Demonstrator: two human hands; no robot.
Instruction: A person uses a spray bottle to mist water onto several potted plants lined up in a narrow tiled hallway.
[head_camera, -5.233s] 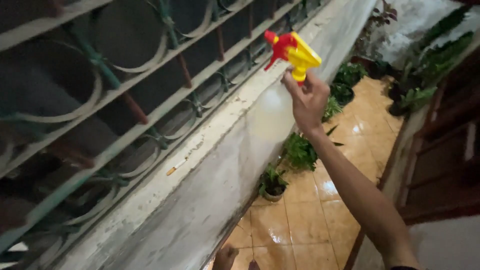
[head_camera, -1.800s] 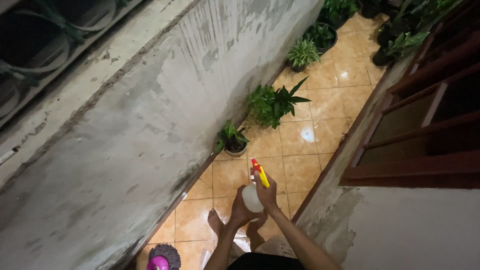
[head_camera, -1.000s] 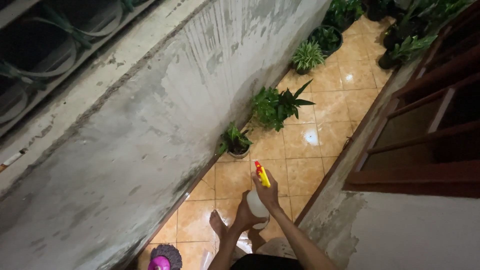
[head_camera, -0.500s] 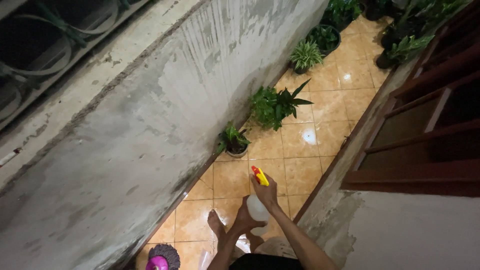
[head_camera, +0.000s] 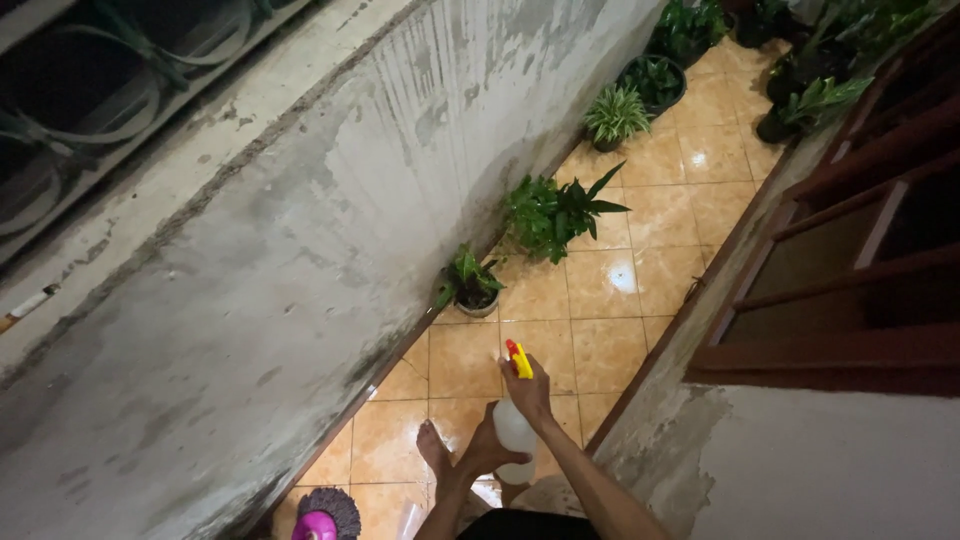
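Observation:
A spray bottle with a translucent white body (head_camera: 514, 432) and a yellow and red trigger head (head_camera: 518, 358) is held low in front of me, above the tiled floor. My right hand (head_camera: 531, 388) grips the neck just under the trigger head. My left hand (head_camera: 487, 450) rests on the lower part of the bottle. The nozzle points toward a small potted plant (head_camera: 472, 285) at the foot of the wall. One of my bare feet (head_camera: 433, 448) stands on the tiles just left of my hands.
A tall grey concrete wall (head_camera: 300, 250) runs along the left, topped by a metal grille (head_camera: 120, 80). Several potted plants (head_camera: 555, 212) line the wet orange tiles (head_camera: 600, 340). A dark wooden window frame (head_camera: 850, 280) is at right, and a pink and purple brush (head_camera: 322, 518) lies by my foot.
The bottle, raised high toward the grille five seconds ago, is now held low with both hands. Over the last second it has barely moved.

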